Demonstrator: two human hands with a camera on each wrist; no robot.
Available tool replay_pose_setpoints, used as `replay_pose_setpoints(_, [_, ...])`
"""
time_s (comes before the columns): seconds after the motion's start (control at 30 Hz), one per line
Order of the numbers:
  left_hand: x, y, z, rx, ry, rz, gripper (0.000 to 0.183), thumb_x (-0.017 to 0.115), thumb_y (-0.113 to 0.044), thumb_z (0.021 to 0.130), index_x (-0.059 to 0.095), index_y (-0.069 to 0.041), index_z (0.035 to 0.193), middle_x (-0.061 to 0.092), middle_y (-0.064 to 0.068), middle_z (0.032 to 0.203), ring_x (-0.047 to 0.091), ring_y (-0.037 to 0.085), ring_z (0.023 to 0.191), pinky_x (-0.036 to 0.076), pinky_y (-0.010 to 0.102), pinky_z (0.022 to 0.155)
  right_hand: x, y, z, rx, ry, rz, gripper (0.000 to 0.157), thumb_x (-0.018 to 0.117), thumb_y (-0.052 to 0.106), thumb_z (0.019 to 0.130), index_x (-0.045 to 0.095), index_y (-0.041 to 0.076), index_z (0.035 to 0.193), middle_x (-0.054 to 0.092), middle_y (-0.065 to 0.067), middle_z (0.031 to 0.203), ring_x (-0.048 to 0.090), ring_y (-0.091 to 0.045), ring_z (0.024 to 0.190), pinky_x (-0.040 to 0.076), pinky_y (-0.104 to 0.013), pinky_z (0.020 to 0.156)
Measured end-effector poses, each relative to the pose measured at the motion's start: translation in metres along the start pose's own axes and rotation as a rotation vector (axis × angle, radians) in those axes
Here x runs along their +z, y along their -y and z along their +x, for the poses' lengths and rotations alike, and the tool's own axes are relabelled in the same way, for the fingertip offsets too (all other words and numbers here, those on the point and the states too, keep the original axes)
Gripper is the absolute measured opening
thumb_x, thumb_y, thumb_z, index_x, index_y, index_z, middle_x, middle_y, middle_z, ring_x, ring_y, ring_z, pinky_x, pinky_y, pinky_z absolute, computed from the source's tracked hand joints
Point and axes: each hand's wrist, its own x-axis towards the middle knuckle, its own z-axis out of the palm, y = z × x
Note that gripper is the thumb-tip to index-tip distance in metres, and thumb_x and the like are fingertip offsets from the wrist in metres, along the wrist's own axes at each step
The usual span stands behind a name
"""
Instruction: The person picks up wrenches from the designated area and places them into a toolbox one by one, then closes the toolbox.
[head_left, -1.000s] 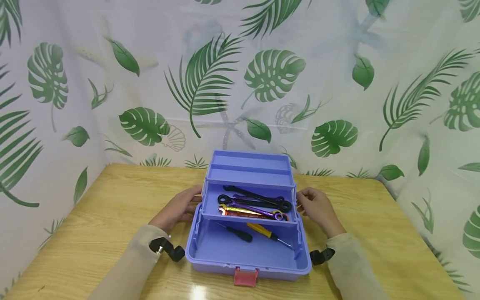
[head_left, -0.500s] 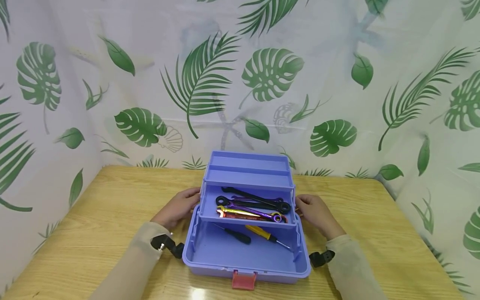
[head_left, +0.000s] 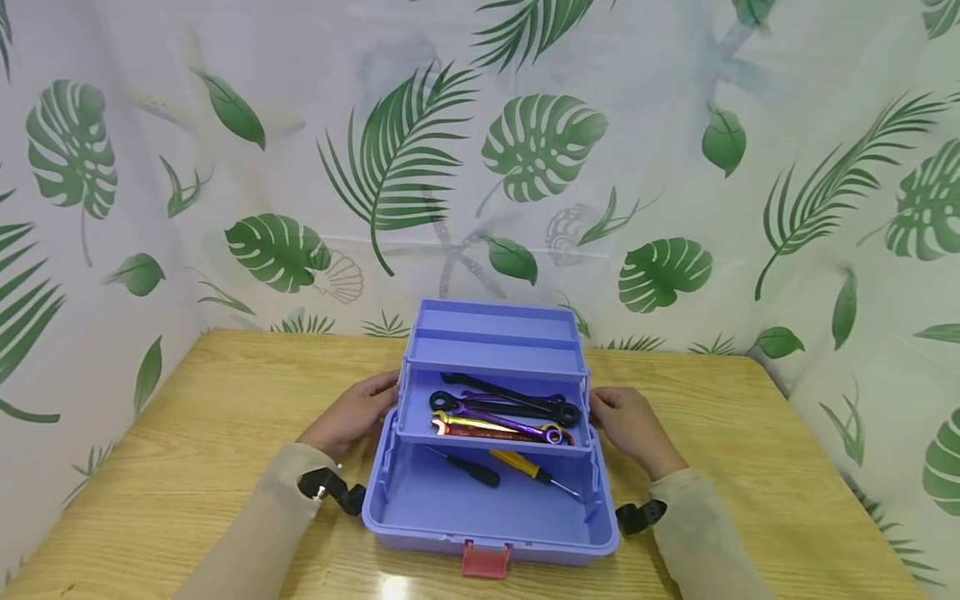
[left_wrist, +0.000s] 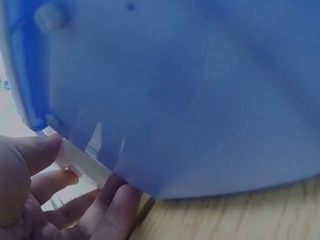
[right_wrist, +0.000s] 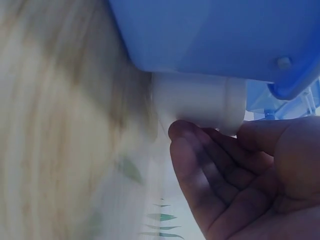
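A lilac toolbox (head_left: 495,546) stands with its cantilever trays raised in steps. Several combination wrenches (head_left: 517,408) fill the middle tray (head_left: 420,392). Below, a dark-handled screwdriver (head_left: 476,471) and a yellow-handled screwdriver (head_left: 517,463) lie in the base. My left hand (head_left: 356,415) is at the box's rear left corner; in the left wrist view its thumb and fingers hold a white part (left_wrist: 87,167) behind the box, seemingly the folded-back lid. At the opposite corner, my right hand (head_left: 630,423) has thumb and fingertips on the same white part (right_wrist: 200,100). Both hands' fingertips are hidden in the head view.
The wooden table (head_left: 247,392) extends on both sides of the toolbox. A leaf-printed curtain (head_left: 555,250) hangs at the table's back and sides. A red latch (head_left: 485,560) hangs down at the toolbox front. Black wrist cameras flank the box.
Both hands have closed in on the rear corners, and their fingers have slipped further behind the toolbox. The view has shifted slightly; the tools lie the same within the box.
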Motion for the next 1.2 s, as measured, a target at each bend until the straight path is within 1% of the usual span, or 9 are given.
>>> replay_pose_setpoints(0.1, [0.000, 0.000, 0.000, 0.016, -0.025, 0.033, 0.054, 0.055, -0.032, 0.108, 0.045, -0.009, 0.157, 0.057, 0.016, 0.149, 0.058, 0.030, 0.131, 0.045, 0.046, 0.113, 0.000, 0.000, 0.000, -0.014, -0.007, 0.001, 0.037, 0.049, 0.025, 0.111, 0.078, 0.002, 0.113, 0.078, -0.010, 0.104, 0.075, -0.026, 0.097, 0.060, -0.046, 0.087])
replay_pose_setpoints(0.23, [0.000, -0.002, 0.000, 0.045, -0.055, 0.062, 0.053, 0.058, -0.032, 0.107, 0.048, -0.013, 0.155, 0.052, 0.009, 0.155, 0.041, 0.030, 0.148, 0.027, 0.050, 0.124, -0.001, 0.001, -0.001, -0.036, -0.020, 0.019, 0.038, 0.050, 0.028, 0.111, 0.077, 0.002, 0.118, 0.077, -0.013, 0.110, 0.075, -0.027, 0.099, 0.060, -0.049, 0.091])
replay_pose_setpoints(0.37, [0.000, -0.005, -0.001, 0.059, -0.080, 0.062, 0.051, 0.059, -0.030, 0.106, 0.050, -0.018, 0.155, 0.053, 0.008, 0.154, 0.048, 0.029, 0.143, 0.038, 0.049, 0.119, -0.001, 0.001, 0.000, -0.058, -0.059, 0.059, 0.038, 0.052, 0.029, 0.110, 0.076, 0.002, 0.120, 0.076, -0.015, 0.112, 0.076, -0.028, 0.098, 0.060, -0.049, 0.091])
replay_pose_setpoints(0.53, [-0.001, -0.010, -0.003, 0.073, -0.117, 0.024, 0.051, 0.059, -0.023, 0.107, 0.048, -0.018, 0.156, 0.049, 0.011, 0.156, 0.061, 0.033, 0.128, 0.057, 0.041, 0.099, -0.002, 0.003, 0.001, -0.089, -0.119, 0.093, 0.034, 0.055, 0.025, 0.108, 0.075, 0.002, 0.122, 0.076, -0.017, 0.114, 0.074, -0.030, 0.101, 0.060, -0.049, 0.090])
replay_pose_setpoints(0.67, [-0.001, -0.014, -0.004, 0.121, -0.139, -0.018, 0.051, 0.057, -0.020, 0.107, 0.046, -0.012, 0.157, 0.047, 0.015, 0.155, 0.062, 0.035, 0.127, 0.056, 0.038, 0.101, -0.002, 0.005, 0.001, -0.107, -0.168, 0.110, 0.032, 0.057, 0.020, 0.107, 0.073, 0.000, 0.125, 0.074, -0.019, 0.119, 0.071, -0.033, 0.107, 0.060, -0.049, 0.091])
replay_pose_setpoints(0.9, [-0.005, -0.023, -0.007, 0.166, -0.126, 0.007, 0.060, 0.045, -0.047, 0.110, 0.046, -0.009, 0.156, 0.054, 0.016, 0.151, 0.056, 0.033, 0.135, 0.048, 0.045, 0.112, -0.002, 0.009, 0.002, -0.151, -0.268, 0.074, 0.025, 0.061, 0.015, 0.105, 0.073, 0.001, 0.122, 0.074, -0.018, 0.115, 0.070, -0.033, 0.104, 0.057, -0.044, 0.087])
replay_pose_setpoints(1.0, [-0.006, -0.029, -0.011, 0.196, -0.102, 0.018, 0.063, 0.036, -0.051, 0.112, 0.047, -0.005, 0.154, 0.057, 0.020, 0.146, 0.054, 0.035, 0.135, 0.045, 0.048, 0.114, -0.004, 0.010, 0.000, -0.174, -0.295, 0.054, 0.025, 0.062, 0.016, 0.105, 0.074, 0.002, 0.121, 0.076, -0.017, 0.112, 0.072, -0.032, 0.102, 0.057, -0.039, 0.085])
replay_pose_setpoints(1.1, [-0.005, -0.037, -0.014, 0.229, -0.066, 0.007, 0.064, 0.030, -0.049, 0.113, 0.047, -0.002, 0.152, 0.056, 0.023, 0.146, 0.054, 0.038, 0.136, 0.045, 0.050, 0.114, -0.007, 0.010, -0.002, -0.202, -0.328, 0.051, 0.025, 0.062, 0.018, 0.105, 0.075, 0.002, 0.119, 0.077, -0.016, 0.107, 0.074, -0.026, 0.095, 0.057, -0.027, 0.080])
replay_pose_setpoints(1.2, [-0.003, -0.044, -0.017, 0.261, -0.027, -0.005, 0.066, 0.030, -0.049, 0.113, 0.041, 0.001, 0.154, 0.050, 0.024, 0.152, 0.050, 0.038, 0.140, 0.041, 0.049, 0.117, -0.010, 0.010, -0.003, -0.220, -0.341, 0.106, 0.027, 0.057, 0.017, 0.107, 0.075, 0.000, 0.119, 0.077, -0.018, 0.106, 0.074, -0.012, 0.087, 0.058, -0.020, 0.078])
